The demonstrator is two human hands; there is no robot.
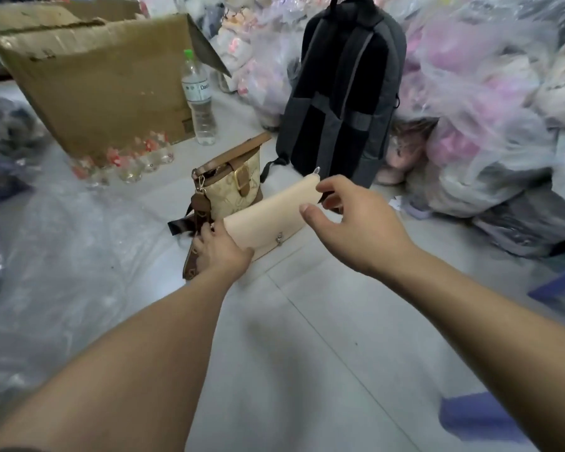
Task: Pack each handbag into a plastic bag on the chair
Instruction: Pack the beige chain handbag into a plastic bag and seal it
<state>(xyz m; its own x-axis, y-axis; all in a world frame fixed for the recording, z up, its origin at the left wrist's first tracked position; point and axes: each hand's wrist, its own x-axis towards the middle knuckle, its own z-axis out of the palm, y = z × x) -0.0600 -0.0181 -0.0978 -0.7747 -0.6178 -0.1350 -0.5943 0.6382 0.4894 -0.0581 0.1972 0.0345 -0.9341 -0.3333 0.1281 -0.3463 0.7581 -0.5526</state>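
Observation:
A pale cream flap handbag (268, 220) with a small metal clasp is lifted just above the tiled floor. My left hand (222, 252) grips its lower left corner. My right hand (349, 223) holds its upper right end, thumb in front and fingers behind. Just behind it stands a beige patterned handbag (232, 187) with brown trim, its brown strap (193, 223) trailing on the floor under my left hand. No chair is in view.
A dark backpack (343, 93) stands upright behind the bags. A large cardboard box (101, 86) and a water bottle (199, 99) sit at the back left. Clear plastic sheeting (62, 230) covers the floor on the left. Bulging plastic sacks (490, 102) pile up on the right.

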